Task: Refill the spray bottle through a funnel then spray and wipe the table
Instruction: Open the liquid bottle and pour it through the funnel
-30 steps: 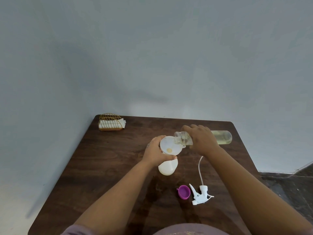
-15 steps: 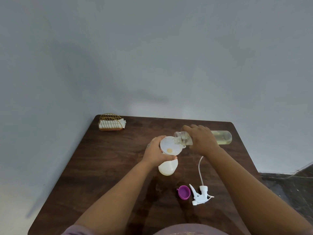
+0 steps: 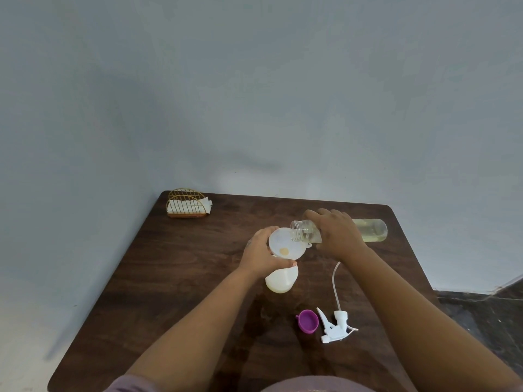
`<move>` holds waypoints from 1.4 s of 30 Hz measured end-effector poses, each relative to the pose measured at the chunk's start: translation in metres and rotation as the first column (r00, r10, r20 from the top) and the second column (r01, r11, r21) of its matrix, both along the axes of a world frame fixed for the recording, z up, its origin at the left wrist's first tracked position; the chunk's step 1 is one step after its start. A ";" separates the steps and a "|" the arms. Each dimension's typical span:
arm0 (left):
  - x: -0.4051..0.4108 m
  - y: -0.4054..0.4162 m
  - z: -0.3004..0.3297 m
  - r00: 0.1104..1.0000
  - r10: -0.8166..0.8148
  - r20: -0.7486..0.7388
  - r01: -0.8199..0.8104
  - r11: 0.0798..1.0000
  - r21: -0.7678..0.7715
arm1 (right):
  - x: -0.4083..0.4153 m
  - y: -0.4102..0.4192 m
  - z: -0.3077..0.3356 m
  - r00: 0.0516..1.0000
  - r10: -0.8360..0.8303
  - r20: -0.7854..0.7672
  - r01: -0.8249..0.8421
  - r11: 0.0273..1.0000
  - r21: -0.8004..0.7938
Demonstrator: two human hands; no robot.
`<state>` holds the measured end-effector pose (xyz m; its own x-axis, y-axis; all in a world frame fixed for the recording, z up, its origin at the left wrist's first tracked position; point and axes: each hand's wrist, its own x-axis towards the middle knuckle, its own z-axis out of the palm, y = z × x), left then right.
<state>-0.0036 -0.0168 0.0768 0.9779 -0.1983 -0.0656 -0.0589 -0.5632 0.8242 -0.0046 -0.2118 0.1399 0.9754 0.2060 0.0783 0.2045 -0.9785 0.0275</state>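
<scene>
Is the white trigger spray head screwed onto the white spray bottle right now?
No: the white trigger spray head lies on the dark wooden table, beside the purple cap, apart from the white spray bottle.

Spray bottle (image 3: 281, 281) neck behind left hand (image 3: 261, 256)

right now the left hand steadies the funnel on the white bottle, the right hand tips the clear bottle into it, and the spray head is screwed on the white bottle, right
Not quite. The head view shows the spray head lying loose on the table beside the purple cap. The rest holds: left hand at the funnel on the white bottle, right hand tipping the clear bottle.
</scene>
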 end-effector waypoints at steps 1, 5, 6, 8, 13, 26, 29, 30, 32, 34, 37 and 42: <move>0.000 0.000 0.000 1.000 0.002 0.000 -0.002 1.000 0.001 | 0.000 0.000 0.000 1.000 0.001 0.000 -0.001 1.000 -0.001; 0.000 0.000 0.001 1.000 0.004 -0.004 -0.004 1.000 0.000 | 0.001 0.000 0.000 1.000 0.008 0.013 -0.008 1.000 0.005; 0.000 0.000 0.002 1.000 0.005 -0.004 -0.005 1.000 0.000 | 0.001 0.000 0.000 1.000 0.007 0.015 -0.008 1.000 0.009; -0.001 0.000 0.002 1.000 0.007 -0.008 -0.007 1.000 -0.001 | 0.001 0.000 0.000 1.000 0.005 0.017 -0.006 1.000 0.014; 0.000 -0.001 0.004 1.000 0.014 -0.017 -0.014 1.000 0.002 | 0.001 -0.001 -0.001 1.000 0.014 0.025 -0.014 1.000 0.009; 0.000 -0.001 0.005 1.000 0.014 -0.013 -0.014 1.000 0.002 | 0.002 -0.001 0.000 1.000 0.015 0.016 -0.015 1.000 0.009; 0.000 -0.001 0.005 1.000 0.009 -0.013 -0.009 1.000 0.000 | 0.002 0.000 0.000 1.000 0.018 0.014 -0.018 1.000 0.006; 0.000 -0.001 0.006 1.000 0.007 -0.013 -0.007 1.000 0.001 | 0.002 -0.001 0.000 1.000 0.018 0.013 -0.018 1.000 0.003; 0.001 -0.001 0.006 1.000 0.004 -0.015 -0.004 1.000 0.004 | 0.002 -0.001 0.000 1.000 0.019 0.014 -0.019 1.000 -0.006; 0.001 -0.001 0.006 1.000 0.002 -0.019 -0.002 1.000 0.008 | 0.002 -0.001 0.000 1.000 0.021 0.015 -0.021 1.000 -0.010; 0.002 -0.001 0.005 1.000 0.006 -0.023 -0.006 1.000 0.011 | 0.003 -0.001 0.001 1.000 0.025 0.011 -0.025 1.000 -0.004; 0.002 -0.001 0.003 1.000 0.009 -0.014 -0.009 1.000 -0.001 | 0.005 -0.001 -0.001 1.000 0.022 0.016 -0.022 1.000 0.012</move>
<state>-0.0012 -0.0174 0.0795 0.9787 -0.1894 -0.0794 -0.0420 -0.5630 0.8254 0.0008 -0.2130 0.1392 0.9693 0.2261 0.0968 0.2254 -0.9741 0.0187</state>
